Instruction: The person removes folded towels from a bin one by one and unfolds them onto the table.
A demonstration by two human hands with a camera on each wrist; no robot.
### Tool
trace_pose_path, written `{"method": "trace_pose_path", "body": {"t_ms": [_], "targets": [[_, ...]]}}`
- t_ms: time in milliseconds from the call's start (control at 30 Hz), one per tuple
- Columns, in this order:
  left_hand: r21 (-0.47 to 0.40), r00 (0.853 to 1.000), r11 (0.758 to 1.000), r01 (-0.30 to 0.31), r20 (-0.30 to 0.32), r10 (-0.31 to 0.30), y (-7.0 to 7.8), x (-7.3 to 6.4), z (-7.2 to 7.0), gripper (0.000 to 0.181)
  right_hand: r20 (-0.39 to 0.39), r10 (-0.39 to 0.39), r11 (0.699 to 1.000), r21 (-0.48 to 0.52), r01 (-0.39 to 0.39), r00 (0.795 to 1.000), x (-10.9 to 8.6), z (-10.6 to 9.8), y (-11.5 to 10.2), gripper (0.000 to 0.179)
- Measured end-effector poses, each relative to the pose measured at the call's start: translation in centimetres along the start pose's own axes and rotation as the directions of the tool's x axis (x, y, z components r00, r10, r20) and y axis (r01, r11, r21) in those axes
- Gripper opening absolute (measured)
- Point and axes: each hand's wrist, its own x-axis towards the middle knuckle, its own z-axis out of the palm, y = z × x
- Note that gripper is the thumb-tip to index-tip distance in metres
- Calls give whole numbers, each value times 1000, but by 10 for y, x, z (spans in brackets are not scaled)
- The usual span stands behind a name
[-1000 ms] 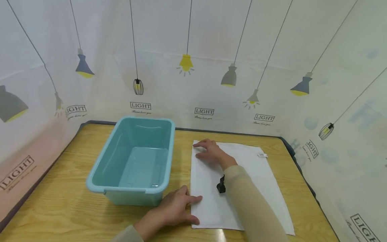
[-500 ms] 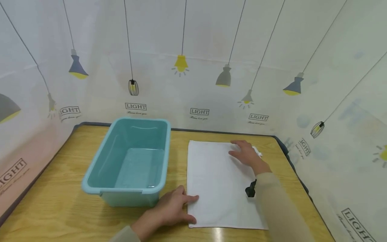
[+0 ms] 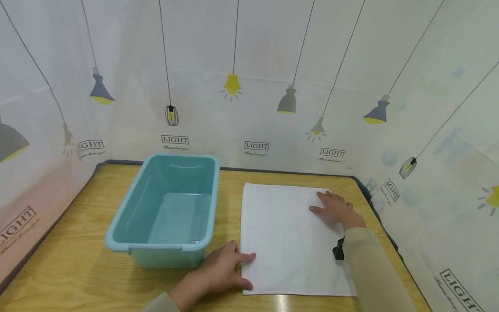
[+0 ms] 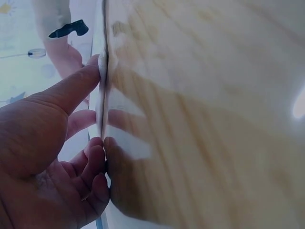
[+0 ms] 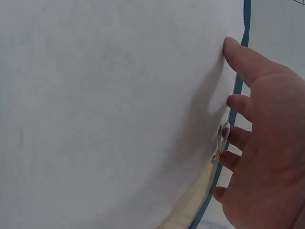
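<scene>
A white cloth lies flat on the wooden table. My left hand rests at its near left corner, thumb and index finger spread and touching the cloth's left edge. In the left wrist view, the fingertips of this hand meet the thin cloth edge. Near the far right corner, my right hand rests on the cloth with its fingers spread. The right wrist view has the right hand with its fingertips along the cloth's edge, beside a small white label. Neither hand grips anything.
A light blue plastic tub stands left of the cloth, close to my left hand, with nothing visible inside. Bare wooden table lies left of the tub. A printed curtain encloses the table's back and sides.
My right hand has moved rightward across the cloth, from its far left corner to its far right corner. The left hand has stayed at the near left corner.
</scene>
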Motion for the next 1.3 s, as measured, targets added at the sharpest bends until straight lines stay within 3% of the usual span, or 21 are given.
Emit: {"method": "trace_pose_path", "body": {"t_ms": [233,367,467,700,900,1133,1300], "targets": [[7,1000,1000,4,-5,-3,-4,1,2,76,-18,-149,988,32,150,989,7,9,-19,92],[1,1000,1000,4,-4,-4,-5,2,2,76,33,-158,986,54,156,987,4,12,-25,98],[-7,1000,1000,-2,-5,2,-5,1,2,75,17,-159,987,21,158,987,2,12,-30,99],[-14,1000,1000,-12,2,12,-6,0,1,75,43,-228,974,23,227,973,4,21,-50,83],[-20,1000,1000,12,18,-11,-5,4,-1,74,50,-209,978,-2,210,977,6,23,-56,81],[-4,996,999,46,79,-45,-2,3,-5,73,-43,-200,976,79,203,979,1,20,-61,77],[-23,994,999,34,105,-31,7,-7,-12,72,-130,-221,960,146,239,966,-14,13,-71,74]]}}
